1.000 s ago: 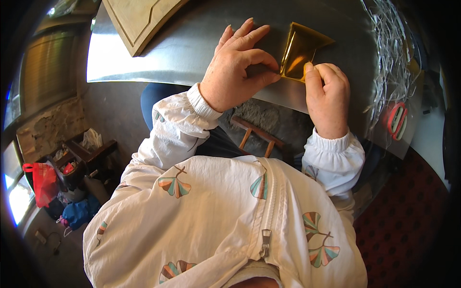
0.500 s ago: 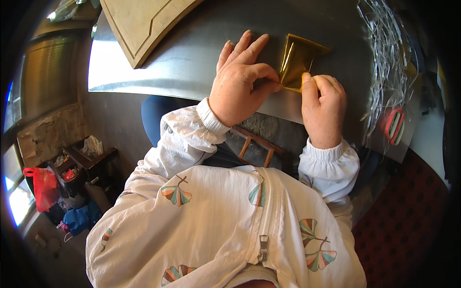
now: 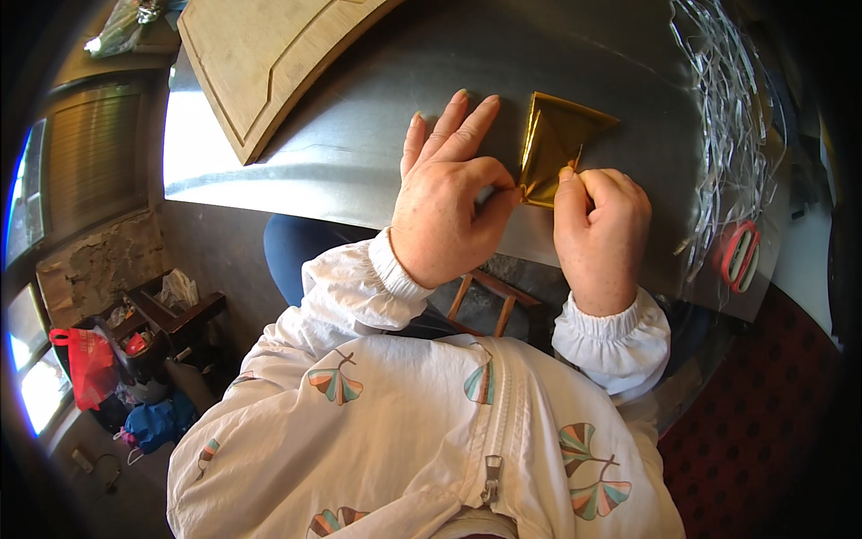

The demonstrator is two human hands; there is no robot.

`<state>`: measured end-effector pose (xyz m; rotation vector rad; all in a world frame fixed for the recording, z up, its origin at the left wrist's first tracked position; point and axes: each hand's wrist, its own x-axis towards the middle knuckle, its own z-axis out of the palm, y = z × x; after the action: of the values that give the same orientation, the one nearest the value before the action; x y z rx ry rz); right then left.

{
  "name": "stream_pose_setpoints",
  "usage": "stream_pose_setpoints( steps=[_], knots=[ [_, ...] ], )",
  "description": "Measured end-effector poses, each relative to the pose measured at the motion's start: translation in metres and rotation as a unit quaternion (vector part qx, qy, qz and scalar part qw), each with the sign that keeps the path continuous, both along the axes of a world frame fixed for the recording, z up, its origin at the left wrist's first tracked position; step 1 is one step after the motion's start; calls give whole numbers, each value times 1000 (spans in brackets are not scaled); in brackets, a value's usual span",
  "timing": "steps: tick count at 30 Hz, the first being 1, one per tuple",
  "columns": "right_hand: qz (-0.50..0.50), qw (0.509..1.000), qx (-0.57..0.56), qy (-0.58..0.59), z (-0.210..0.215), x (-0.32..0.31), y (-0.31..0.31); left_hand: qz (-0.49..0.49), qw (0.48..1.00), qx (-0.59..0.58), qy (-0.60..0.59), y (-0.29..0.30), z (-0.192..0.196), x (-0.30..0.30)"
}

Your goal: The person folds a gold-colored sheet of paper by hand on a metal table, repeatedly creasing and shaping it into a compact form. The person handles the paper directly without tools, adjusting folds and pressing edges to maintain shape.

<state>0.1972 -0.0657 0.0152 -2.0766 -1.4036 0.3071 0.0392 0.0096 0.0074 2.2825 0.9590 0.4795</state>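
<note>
A shiny gold foil sheet (image 3: 555, 142), folded with a point toward the right, lies on the grey metal tabletop (image 3: 404, 99). My left hand (image 3: 446, 205) pinches its near left corner between thumb and forefinger, while the other three fingers stretch out away from me. On the near right side, my right hand (image 3: 603, 235) has thumb and forefinger pressed together on the foil's edge. A thin bit of the foil sticks up past those fingertips. The part of the sheet under my fingertips is hidden.
A wooden board (image 3: 269, 67) covers the table's far left. Along the right lies a bundle of silvery strips (image 3: 718, 117), with red-handled scissors (image 3: 740, 256) near the right front edge. Low on the left, a red plastic bag (image 3: 90, 366) hangs beside dark furniture.
The whole view has shifted, so the table and hands sit lower in the picture. My right fingertips have moved slightly inward over the foil, and both hands keep pinching it.
</note>
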Motion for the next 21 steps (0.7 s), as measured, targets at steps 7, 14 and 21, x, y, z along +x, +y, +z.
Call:
stream_pose_setpoints(
  steps=[7, 14, 21],
  knots=[
    [-8, 1000, -22, -10, 3, -1, 4, -41, 995, 93, 13, -6, -3, 7],
    [-18, 999, -47, -9, 5, 0, 7, -91, 980, 170, 49, -9, -15, 15],
    [-28, 998, -62, -6, 7, 0, 9, -126, 976, 163, 70, -8, -13, 14]
  ],
)
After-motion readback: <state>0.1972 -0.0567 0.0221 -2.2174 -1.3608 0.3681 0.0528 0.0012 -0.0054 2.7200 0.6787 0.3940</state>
